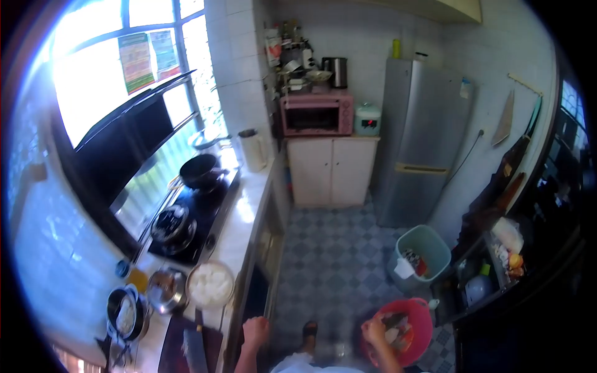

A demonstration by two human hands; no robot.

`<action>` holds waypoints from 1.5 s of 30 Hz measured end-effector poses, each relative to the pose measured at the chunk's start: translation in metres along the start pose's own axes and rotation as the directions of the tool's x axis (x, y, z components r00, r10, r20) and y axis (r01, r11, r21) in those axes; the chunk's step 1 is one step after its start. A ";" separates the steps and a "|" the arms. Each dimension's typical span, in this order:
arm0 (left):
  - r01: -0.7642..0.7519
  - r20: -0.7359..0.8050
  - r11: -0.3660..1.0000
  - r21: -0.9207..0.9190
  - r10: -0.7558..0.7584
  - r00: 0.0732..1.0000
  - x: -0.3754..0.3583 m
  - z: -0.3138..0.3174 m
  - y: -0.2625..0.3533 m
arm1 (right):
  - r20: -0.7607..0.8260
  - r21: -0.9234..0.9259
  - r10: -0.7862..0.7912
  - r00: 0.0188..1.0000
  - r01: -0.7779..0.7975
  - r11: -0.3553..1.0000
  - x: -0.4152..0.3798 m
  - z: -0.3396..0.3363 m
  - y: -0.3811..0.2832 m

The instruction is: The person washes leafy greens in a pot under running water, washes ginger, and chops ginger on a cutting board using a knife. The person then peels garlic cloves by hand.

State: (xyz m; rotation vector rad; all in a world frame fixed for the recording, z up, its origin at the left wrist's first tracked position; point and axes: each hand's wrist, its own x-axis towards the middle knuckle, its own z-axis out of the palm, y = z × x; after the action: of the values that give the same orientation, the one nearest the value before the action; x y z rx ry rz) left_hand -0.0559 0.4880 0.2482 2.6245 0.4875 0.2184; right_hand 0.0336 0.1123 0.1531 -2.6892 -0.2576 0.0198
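My left hand (255, 331) is closed in a loose fist beside the counter's front edge, right of the dark cutting board (211, 349). A cleaver (195, 350) lies on that board. My right hand (374, 331) reaches over the left side of a red basin (421, 322) on the floor, its fingers drawn together; whatever they may hold is too small to make out. Inside the basin are several pieces of mixed scraps (398, 328). A bowl of white pieces (211, 285) stands on the counter behind the board, next to a metal bowl (166, 290).
A pale green bin (423, 255) stands behind the basin, near a dark shelf at the right. The stove (198, 214) carries a wok (199, 171) and a dark pot (173, 226). A fridge (420, 143) and a white cabinet (331, 171) stand at the back.
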 end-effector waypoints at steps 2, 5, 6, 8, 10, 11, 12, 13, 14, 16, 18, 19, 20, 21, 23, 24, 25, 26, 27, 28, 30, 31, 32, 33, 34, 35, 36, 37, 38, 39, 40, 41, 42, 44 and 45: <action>-0.049 0.054 0.999 -0.007 0.049 0.997 0.060 0.008 0.017 | 0.026 -0.041 0.102 0.994 -0.101 0.994 0.037 -0.006 0.013; -0.162 0.050 0.987 -0.006 0.162 0.986 0.145 0.027 0.047 | 0.032 0.120 0.314 0.949 -0.316 0.941 0.089 -0.010 0.042; -0.182 0.053 0.983 -0.015 0.183 0.982 0.177 0.035 0.056 | -0.071 0.154 0.346 0.935 -0.333 0.930 0.108 -0.028 0.030; -0.251 0.065 0.967 -0.045 0.254 0.965 0.231 0.046 0.079 | -0.177 0.193 0.393 0.903 -0.359 0.913 0.144 -0.055 0.016; -0.305 0.126 0.952 -0.008 0.304 0.944 0.271 0.043 0.111 | -0.217 0.140 0.470 0.856 -0.449 0.883 0.169 -0.058 0.017; -0.338 0.117 0.939 -0.063 0.344 0.932 0.293 0.049 0.121 | -0.214 0.151 0.483 0.849 -0.460 0.875 0.180 -0.053 0.025; -0.370 0.100 0.922 -0.114 0.381 0.919 0.315 0.052 0.132 | -0.107 0.129 0.535 0.838 -0.522 0.843 0.191 -0.048 0.039; -0.365 0.121 0.915 -0.171 0.387 0.914 0.334 0.054 0.143 | -0.001 0.102 0.578 0.816 -0.575 0.812 0.204 -0.040 0.050; -0.374 0.115 0.913 -0.160 0.394 0.912 0.355 0.063 0.146 | -0.004 0.117 0.576 0.817 -0.572 0.812 0.217 -0.035 0.055; -0.357 0.197 0.928 -0.107 0.372 0.907 0.393 0.091 0.146 | -0.166 0.422 0.706 0.688 -0.598 0.682 0.238 -0.027 0.064; -0.377 0.166 0.923 -0.079 0.385 0.908 0.422 0.105 0.153 | -0.321 0.357 0.682 0.657 -0.583 0.730 0.279 -0.004 0.084; -0.392 0.041 0.915 -0.094 0.396 0.917 0.432 0.114 0.151 | -0.459 0.270 0.636 0.620 -0.585 0.765 0.296 0.006 0.099; -0.409 -0.091 0.906 -0.108 0.400 0.912 0.445 0.121 0.153 | -0.460 0.274 0.636 0.619 -0.583 0.765 0.319 0.003 0.112; -0.410 -0.101 0.906 -0.106 0.401 0.911 0.459 0.123 0.161 | -0.207 0.160 0.641 0.739 -0.621 0.768 0.352 -0.013 0.119; -0.205 0.032 0.978 0.050 0.203 0.979 0.479 0.122 0.170 | 0.176 -0.009 0.601 0.779 -0.609 0.793 0.420 -0.053 0.117; -0.185 0.026 0.981 0.061 0.184 0.983 0.491 0.128 0.171 | 0.191 -0.009 0.586 0.788 -0.595 0.803 0.447 -0.054 0.122; -0.169 0.016 0.986 0.009 0.169 0.985 0.511 0.136 0.172 | 0.105 0.139 0.516 0.850 -0.526 0.839 0.485 -0.050 0.128; -0.151 0.008 0.987 -0.045 0.152 0.988 0.528 0.139 0.175 | 0.011 0.276 0.450 0.893 -0.435 0.857 0.519 -0.049 0.132; -0.128 0.000 0.991 -0.040 0.128 0.992 0.541 0.137 0.181 | -0.027 0.135 0.333 0.943 -0.326 0.936 0.554 -0.058 0.126; -0.109 0.003 0.994 -0.021 0.109 0.994 0.552 0.134 0.193 | -0.041 -0.019 0.206 0.978 -0.207 0.978 0.587 -0.071 0.117; -0.062 0.002 0.998 -0.016 0.062 0.998 0.574 0.133 0.215 | 0.138 -0.015 0.018 0.990 -0.016 1.000 0.653 -0.082 0.116; -0.090 0.011 0.995 -0.044 0.090 0.996 0.586 0.130 0.225 | 0.153 -0.024 -0.002 0.988 0.006 1.000 0.679 -0.093 0.110; -0.114 0.014 0.991 -0.072 0.115 0.993 0.597 0.130 0.232 | 0.226 0.365 -0.026 0.974 -0.060 0.929 0.703 -0.104 0.101; -0.075 0.077 0.996 -0.043 0.078 0.994 0.610 0.139 0.231 | 0.301 0.683 -0.080 0.950 -0.156 0.714 0.724 -0.113 0.092; -0.022 0.061 0.998 -0.051 0.025 0.998 0.621 0.150 0.230 | 0.332 0.668 -0.118 0.936 -0.145 0.730 0.735 -0.121 0.085; -0.042 0.095 0.996 -0.081 0.050 0.994 0.633 0.163 0.229 | 0.328 0.856 -0.094 0.940 -0.253 0.450 0.742 -0.133 0.076; -0.067 0.124 0.992 -0.111 0.080 0.989 0.644 0.175 0.227 | 0.344 0.935 -0.061 0.937 -0.335 0.114 0.757 -0.137 0.068; -0.022 0.107 0.993 -0.117 0.034 0.994 0.655 0.189 0.227 | 0.370 0.925 0.007 0.929 -0.369 0.085 0.766 -0.117 0.080; -0.025 0.255 0.997 0.068 0.007 0.967 0.667 0.203 0.230 | 0.304 0.672 0.133 0.943 -0.311 0.672 0.774 -0.096 0.090; -0.065 0.398 0.968 0.242 -0.038 0.917 0.683 0.213 0.228 | 0.154 0.125 0.177 0.972 -0.196 0.973 0.780 -0.075 0.101; -0.044 0.392 0.971 0.235 -0.053 0.919 0.693 0.225 0.223 | 0.191 -0.070 0.116 0.975 -0.104 0.992 0.780 -0.062 0.115; -0.030 0.434 0.974 0.224 -0.072 0.898 0.699 0.243 0.218 | 0.229 -0.257 0.069 0.971 -0.008 0.966 0.779 -0.049 0.129; -0.025 0.472 0.977 0.210 -0.079 0.878 0.710 0.259 0.218 | 0.190 -0.201 0.032 0.981 0.007 0.979 0.776 -0.033 0.145; 0.069 0.408 0.988 0.135 -0.119 0.905 0.723 0.271 0.223 | 0.161 -0.083 0.021 0.987 -0.008 0.997 0.776 -0.008 0.168; 0.099 0.434 0.991 0.091 -0.129 0.891 0.735 0.259 0.239 | 0.197 -0.068 0.080 0.977 -0.068 0.995 0.792 -0.003 0.167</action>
State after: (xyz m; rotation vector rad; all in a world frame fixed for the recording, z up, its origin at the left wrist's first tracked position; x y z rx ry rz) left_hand 0.7560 0.4579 0.1832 2.5836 0.4916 -0.4313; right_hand 0.8421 0.1087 0.1064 -2.7585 -0.2219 0.3107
